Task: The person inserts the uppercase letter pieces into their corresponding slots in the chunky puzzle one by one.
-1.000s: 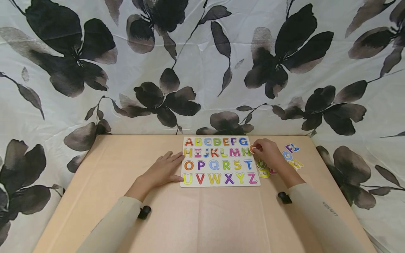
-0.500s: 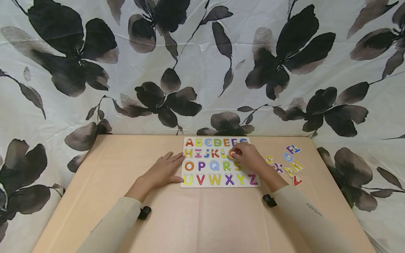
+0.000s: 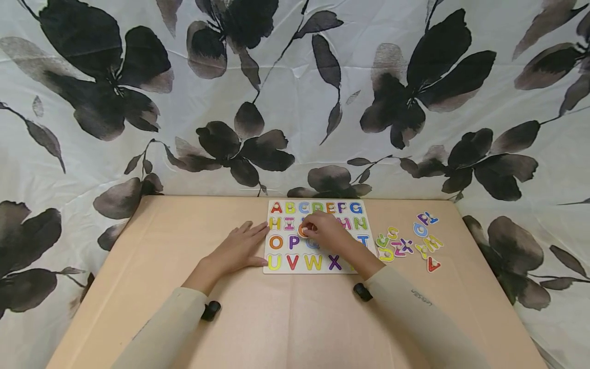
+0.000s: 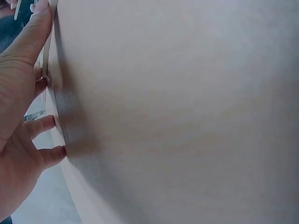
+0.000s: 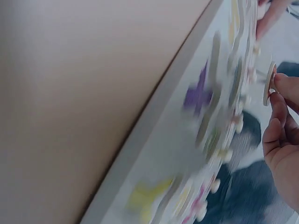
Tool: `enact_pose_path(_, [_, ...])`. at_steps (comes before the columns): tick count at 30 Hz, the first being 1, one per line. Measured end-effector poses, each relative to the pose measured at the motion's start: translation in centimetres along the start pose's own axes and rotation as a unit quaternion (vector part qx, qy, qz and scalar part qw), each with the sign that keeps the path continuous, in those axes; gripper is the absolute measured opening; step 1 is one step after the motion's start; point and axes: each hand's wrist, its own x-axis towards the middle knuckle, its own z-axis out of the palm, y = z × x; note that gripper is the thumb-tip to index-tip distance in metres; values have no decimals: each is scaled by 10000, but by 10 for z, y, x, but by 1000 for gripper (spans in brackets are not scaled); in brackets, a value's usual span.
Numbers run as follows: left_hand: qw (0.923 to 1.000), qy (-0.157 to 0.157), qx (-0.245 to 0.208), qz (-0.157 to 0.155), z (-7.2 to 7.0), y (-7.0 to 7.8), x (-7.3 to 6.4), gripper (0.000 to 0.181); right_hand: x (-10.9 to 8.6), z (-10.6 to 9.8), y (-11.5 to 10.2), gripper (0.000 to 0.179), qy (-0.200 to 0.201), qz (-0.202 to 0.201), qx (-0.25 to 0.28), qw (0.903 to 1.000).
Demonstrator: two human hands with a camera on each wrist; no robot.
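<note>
- A thin, flat, orange letter piece (image 5: 269, 84) with a pale edge is near the frame's centre, over the white rectangular board (image 3: 324, 264); in the right wrist view it stands edge-on, long axis near upright.
- The board's 4 letter rows run left to right.
- The right hand (image 3: 324, 233) pinches the piece.
- The left hand (image 3: 239, 245), fingers outstretched, touches the board's left edge, gripping nothing.

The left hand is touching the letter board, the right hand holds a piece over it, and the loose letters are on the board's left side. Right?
Not quite: the loose letters are on the right side of the letter board, as the head view shows. The left hand does touch it, and the right hand holds a piece over it.
</note>
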Motion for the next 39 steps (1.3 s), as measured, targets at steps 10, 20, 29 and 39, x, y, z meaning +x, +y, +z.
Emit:
enact_pose_path(10, [9999,68,4,92,-2,2,-1,96,21,27,-37,8,-559,-648,-438,9954])
enact_pose_path(20, [9999,115,18,114,-2,1,-1,95,32,44,-48,8,-700,-998,-703,9901])
enact_pose_path(29, [9999,34,60,93,-1,-1,-2,96,31,48,-53,7,-870,-909,-598,9903])
enact_pose_path(39, [9998,63,85,180,-1,-1,-5,96,25,46,-53,15,-730,-553,-387,9950])
